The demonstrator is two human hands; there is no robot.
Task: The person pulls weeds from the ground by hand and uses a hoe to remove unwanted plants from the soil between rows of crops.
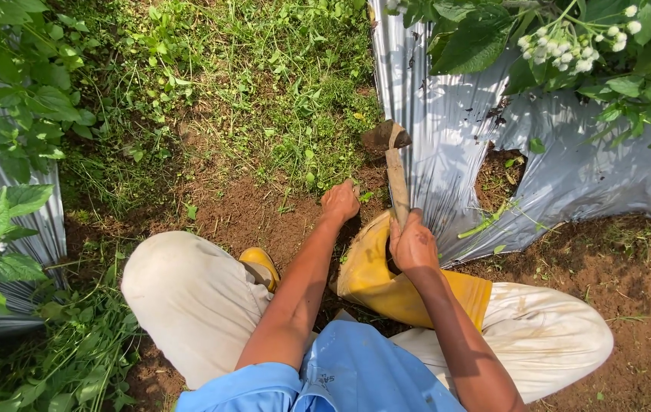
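Observation:
I am squatting on bare soil between two plant beds. My right hand [412, 244] grips the wooden handle of a small hoe [391, 156]; its dark blade rests on the ground by the edge of the silver plastic sheet [447, 122]. My left hand [340, 203] is closed and pressed to the soil just left of the hoe handle, among low weeds; whether it holds anything is hidden. A yellow rubber boot [375, 278] sits below my right hand, and a second yellow boot [259, 263] shows beside my left knee.
Silver mulch sheet covers a bed at the right, with a torn hole [497, 179] showing soil. Leafy plants with white flower clusters [570, 42] overhang it. Another sheeted bed [5, 229] with green plants lies at the left. Grass and weeds [264, 91] fill the path ahead.

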